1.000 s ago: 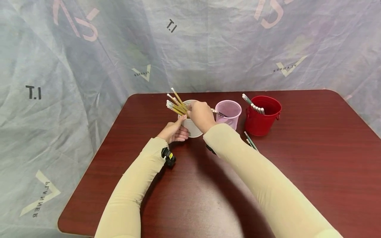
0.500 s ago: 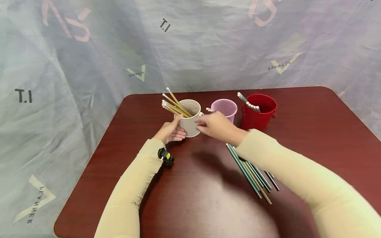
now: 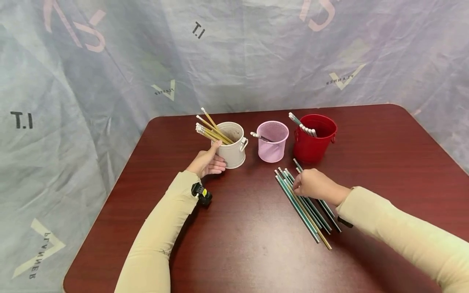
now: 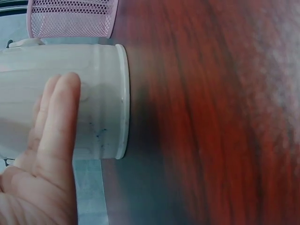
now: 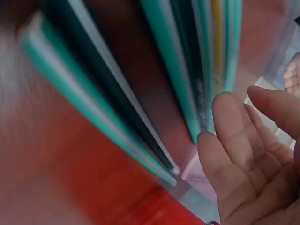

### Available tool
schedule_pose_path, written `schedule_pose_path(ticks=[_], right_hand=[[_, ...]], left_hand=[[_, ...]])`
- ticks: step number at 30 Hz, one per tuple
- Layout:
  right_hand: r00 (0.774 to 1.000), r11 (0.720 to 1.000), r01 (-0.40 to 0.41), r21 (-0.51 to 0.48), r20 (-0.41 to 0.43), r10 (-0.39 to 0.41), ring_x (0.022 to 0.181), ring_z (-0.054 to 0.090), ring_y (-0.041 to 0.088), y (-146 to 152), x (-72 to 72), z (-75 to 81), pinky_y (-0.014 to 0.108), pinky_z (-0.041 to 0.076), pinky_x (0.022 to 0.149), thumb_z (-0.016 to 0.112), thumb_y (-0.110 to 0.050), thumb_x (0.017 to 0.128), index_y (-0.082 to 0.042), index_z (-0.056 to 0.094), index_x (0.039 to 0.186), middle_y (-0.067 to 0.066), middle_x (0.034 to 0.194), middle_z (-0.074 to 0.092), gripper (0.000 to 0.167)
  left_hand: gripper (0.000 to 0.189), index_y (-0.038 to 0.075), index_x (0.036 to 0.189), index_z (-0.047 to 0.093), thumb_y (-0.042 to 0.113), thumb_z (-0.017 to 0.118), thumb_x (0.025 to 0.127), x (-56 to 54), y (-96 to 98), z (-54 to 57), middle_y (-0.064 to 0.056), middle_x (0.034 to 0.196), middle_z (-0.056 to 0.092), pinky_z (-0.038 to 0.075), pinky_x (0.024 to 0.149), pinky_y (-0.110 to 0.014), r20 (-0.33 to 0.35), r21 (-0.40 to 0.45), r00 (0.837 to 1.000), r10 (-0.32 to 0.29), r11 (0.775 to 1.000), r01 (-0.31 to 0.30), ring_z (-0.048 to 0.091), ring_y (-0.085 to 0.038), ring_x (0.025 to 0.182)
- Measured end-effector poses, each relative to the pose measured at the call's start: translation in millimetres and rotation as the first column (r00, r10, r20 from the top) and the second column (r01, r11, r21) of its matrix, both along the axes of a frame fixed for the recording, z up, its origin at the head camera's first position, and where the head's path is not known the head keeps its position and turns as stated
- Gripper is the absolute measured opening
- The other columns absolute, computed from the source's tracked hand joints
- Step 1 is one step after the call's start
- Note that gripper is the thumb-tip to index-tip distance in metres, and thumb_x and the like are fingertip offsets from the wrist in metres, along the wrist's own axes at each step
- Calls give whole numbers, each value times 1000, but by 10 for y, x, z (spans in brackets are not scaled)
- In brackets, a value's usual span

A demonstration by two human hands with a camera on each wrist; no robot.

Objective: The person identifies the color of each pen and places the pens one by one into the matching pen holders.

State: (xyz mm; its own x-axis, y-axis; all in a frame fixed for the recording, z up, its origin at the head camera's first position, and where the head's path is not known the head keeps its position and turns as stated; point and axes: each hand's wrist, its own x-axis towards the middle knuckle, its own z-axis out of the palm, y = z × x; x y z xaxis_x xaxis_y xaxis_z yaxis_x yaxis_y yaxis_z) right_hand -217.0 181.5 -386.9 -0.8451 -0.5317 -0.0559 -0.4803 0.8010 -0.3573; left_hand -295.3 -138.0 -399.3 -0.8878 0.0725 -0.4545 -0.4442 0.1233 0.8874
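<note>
My left hand [image 3: 206, 162] rests against the near left side of a white metal bucket [image 3: 234, 156], thumb up at the rim. In the left wrist view its straight fingers [image 4: 58, 112] lie along the bucket's wall. Several yellow pencils [image 3: 214, 132] lean out of that bucket, eraser ends up. Over a loose row of green pencils [image 3: 300, 211] on the table is my right hand [image 3: 316, 185], its fingers loosely bent. One yellow pencil [image 3: 323, 237] lies among the green ones. The right wrist view shows nothing between thumb and fingers of the right hand [image 5: 253, 159].
A pink mesh cup [image 3: 272, 151] with a few dark, white-ended pencils [image 3: 261, 136] stands right of the white bucket. Farther right is a red bucket [image 3: 311, 148] with several green pencils [image 3: 296, 119]. Behind the brown table [image 3: 249, 256] hangs a grey printed sheet [image 3: 234, 65].
My right hand has left the white bucket and moved right, down over the green pencils. The left hand keeps its place at the bucket. The whole view has shifted slightly.
</note>
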Motion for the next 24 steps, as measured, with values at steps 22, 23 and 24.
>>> schedule_pose_path(ticks=[22, 23, 24], right_hand=[[990, 991, 79, 110, 109, -91, 40, 48, 8, -92, 3, -116, 24, 37, 43, 64, -7, 72, -17, 48, 44, -7, 39, 47, 34], [989, 991, 77, 108, 119, -90, 40, 49, 8, -102, -6, -103, 25, 38, 43, 65, -8, 72, -17, 48, 45, -7, 39, 48, 33], [987, 993, 73, 97, 136, -86, 41, 51, 9, -109, -20, -72, 25, 40, 44, 65, -8, 71, -16, 50, 45, -6, 40, 50, 31]], left_hand=[[70, -10, 101, 58, 59, 51, 89, -24, 14, 9, -12, 71, 65, 56, 57, -27, 23, -3, 999, 22, 1000, -22, 66, -19, 61], [70, -10, 101, 59, 59, 51, 90, -23, 10, 4, -12, 71, 65, 56, 58, -27, 23, -1, 999, 23, 1000, -23, 66, -19, 61], [70, -10, 101, 58, 59, 50, 90, -22, 6, 0, -12, 71, 65, 56, 58, -28, 24, 0, 999, 21, 1000, -21, 66, -20, 61]])
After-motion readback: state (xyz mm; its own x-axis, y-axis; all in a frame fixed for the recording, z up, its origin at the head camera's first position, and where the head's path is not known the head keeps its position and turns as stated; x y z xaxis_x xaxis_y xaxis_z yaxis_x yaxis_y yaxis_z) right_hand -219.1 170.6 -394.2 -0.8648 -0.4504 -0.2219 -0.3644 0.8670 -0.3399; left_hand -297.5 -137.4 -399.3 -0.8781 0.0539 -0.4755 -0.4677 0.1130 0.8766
